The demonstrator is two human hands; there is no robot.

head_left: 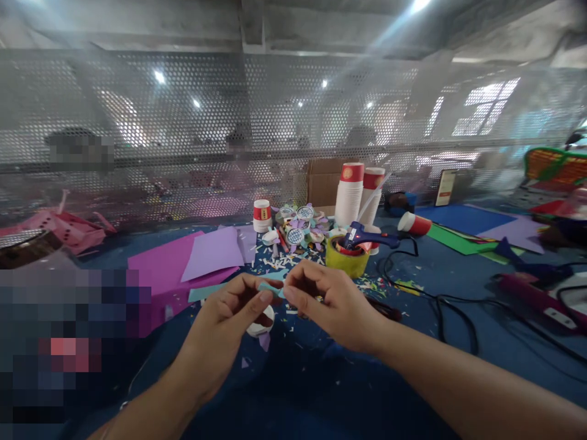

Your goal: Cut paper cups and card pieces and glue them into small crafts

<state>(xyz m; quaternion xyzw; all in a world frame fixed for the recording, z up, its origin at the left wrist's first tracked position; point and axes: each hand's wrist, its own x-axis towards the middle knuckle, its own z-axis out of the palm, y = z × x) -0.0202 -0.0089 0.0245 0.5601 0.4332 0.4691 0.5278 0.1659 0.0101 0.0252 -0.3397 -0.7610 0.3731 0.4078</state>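
Note:
My left hand (224,321) pinches a small light blue paper piece (270,289) between thumb and fingers. At the other end of that piece, the thumb and fingertips of my right hand (332,304) are closed on it. Behind my left hand lies a light blue paper strip (204,294), partly covered. Below the fingers sits a round white item (262,327) with a purple paper tab (265,342), half hidden by my left hand. A blue glue gun (367,237) rests on a yellow ring-shaped holder (347,264) beyond my right hand.
Paper cup stacks (348,201) stand behind a pile of small paper crafts (298,234). Purple sheets (213,253) lie left; green paper (452,236) and a tipped cup (416,225) lie right. Black cables (440,305) cross the right side. Paper scraps litter the blue tabletop (321,391).

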